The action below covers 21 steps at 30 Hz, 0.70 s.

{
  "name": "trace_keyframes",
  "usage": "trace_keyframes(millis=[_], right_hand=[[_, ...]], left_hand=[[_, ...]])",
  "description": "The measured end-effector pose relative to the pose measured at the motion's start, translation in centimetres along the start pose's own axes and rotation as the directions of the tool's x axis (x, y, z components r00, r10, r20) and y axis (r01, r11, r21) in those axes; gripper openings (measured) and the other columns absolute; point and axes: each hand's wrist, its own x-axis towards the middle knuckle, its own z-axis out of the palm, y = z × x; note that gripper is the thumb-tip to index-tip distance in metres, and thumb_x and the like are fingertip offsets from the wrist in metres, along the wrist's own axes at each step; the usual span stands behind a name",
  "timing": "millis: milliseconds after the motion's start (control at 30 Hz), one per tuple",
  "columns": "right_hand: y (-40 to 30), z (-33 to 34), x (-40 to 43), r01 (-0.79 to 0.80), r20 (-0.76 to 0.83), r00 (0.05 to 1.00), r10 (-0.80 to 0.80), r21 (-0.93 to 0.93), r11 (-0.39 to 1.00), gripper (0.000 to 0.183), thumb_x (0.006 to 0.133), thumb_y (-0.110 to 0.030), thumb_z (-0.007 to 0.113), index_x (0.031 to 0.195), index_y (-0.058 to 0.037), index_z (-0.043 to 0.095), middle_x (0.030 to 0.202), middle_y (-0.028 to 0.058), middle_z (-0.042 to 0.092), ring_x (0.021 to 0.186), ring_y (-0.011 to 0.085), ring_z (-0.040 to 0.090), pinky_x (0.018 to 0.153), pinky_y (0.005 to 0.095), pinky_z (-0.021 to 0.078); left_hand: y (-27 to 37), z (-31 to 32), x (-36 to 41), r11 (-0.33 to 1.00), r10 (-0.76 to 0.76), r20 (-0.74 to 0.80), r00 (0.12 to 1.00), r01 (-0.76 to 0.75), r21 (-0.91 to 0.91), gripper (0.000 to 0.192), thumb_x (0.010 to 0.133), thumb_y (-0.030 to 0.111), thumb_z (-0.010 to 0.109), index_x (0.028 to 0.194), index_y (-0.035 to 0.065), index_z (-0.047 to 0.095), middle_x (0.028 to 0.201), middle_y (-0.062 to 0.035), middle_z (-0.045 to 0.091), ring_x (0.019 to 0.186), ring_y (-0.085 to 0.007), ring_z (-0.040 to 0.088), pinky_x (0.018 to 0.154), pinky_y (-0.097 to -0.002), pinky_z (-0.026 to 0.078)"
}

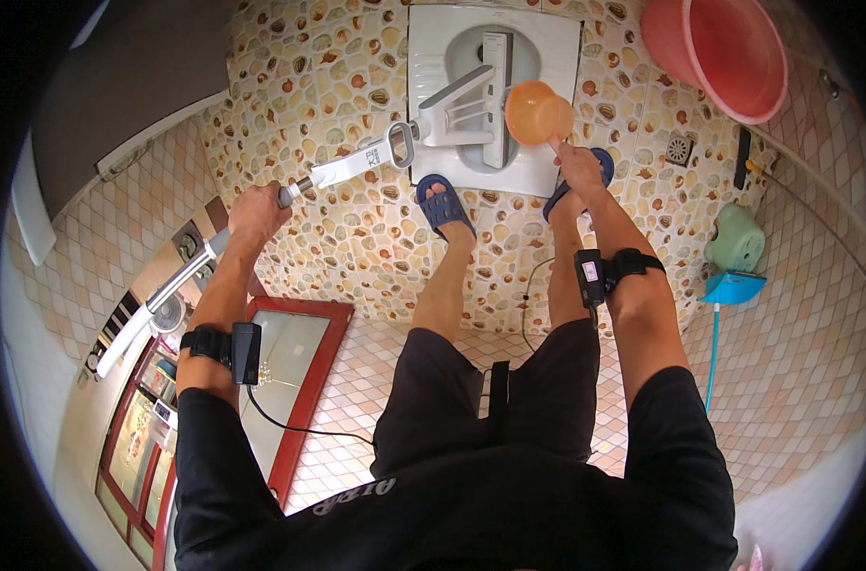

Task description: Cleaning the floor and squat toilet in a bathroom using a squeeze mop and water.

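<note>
My left hand [259,212] is closed around the grey grip of a long mop handle [179,275]. The mop's white, flat head [498,100] lies across the bowl of a white squat toilet [433,43], joined to the handle by a forked grey-and-white frame [456,96]. In my right hand [580,167] is the handle of an orange plastic dipper [533,113], which is held over the toilet's right side, beside the mop head. A little water seems to show at the dipper's left rim; how much is inside cannot be told.
A large pink tub [743,61] stands at the upper right, near a floor drain [679,149]. Further down are a green plastic container [736,239] and a blue dustpan-like tool [734,287]. A red-framed door [319,357] is at the lower left. My slippered feet flank the toilet's near edge.
</note>
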Motion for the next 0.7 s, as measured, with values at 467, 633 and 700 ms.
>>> trace_keyframes(millis=[467,633,700], right_hand=[[-4.3,2.1,7.4,-0.023,-0.072,0.997,0.008,-0.205,0.978,0.066,0.099,-0.049,0.025,0.111,0.0051,0.061,0.115,0.0282,0.059,0.112,0.0402,0.056,0.095,0.0449,0.0432],[-6.1,1.9,9.3,0.123,-0.086,0.981,-0.173,-0.411,0.903,0.059,0.101,-0.041,0.024,0.111,0.0031,0.062,0.112,0.0258,0.061,0.107,0.0391,0.059,0.091,0.0455,0.0474],[-7.5,1.4,8.9,0.088,-0.152,0.975,-0.163,-0.409,0.908,0.053,0.101,-0.034,0.025,0.109,0.0017,0.062,0.112,0.0248,0.062,0.103,0.0388,0.062,0.088,0.0457,0.0497]], left_hand=[[-1.6,1.1,2.7,0.997,0.056,0.006,0.998,-0.056,-0.062,0.031,0.073,0.029,0.073,0.094,0.0076,0.065,0.087,-0.0143,0.069,0.083,-0.0309,0.067,0.076,-0.0421,0.054],[-1.5,1.4,3.1,0.998,0.054,0.023,0.998,-0.053,-0.043,0.031,0.073,0.028,0.072,0.095,0.0078,0.065,0.087,-0.0151,0.068,0.083,-0.0315,0.067,0.076,-0.0419,0.054],[-1.7,1.7,3.2,0.997,0.053,0.008,0.999,-0.052,-0.05,0.032,0.073,0.029,0.07,0.096,0.0076,0.066,0.088,-0.0173,0.067,0.084,-0.0325,0.066,0.077,-0.0426,0.054]])
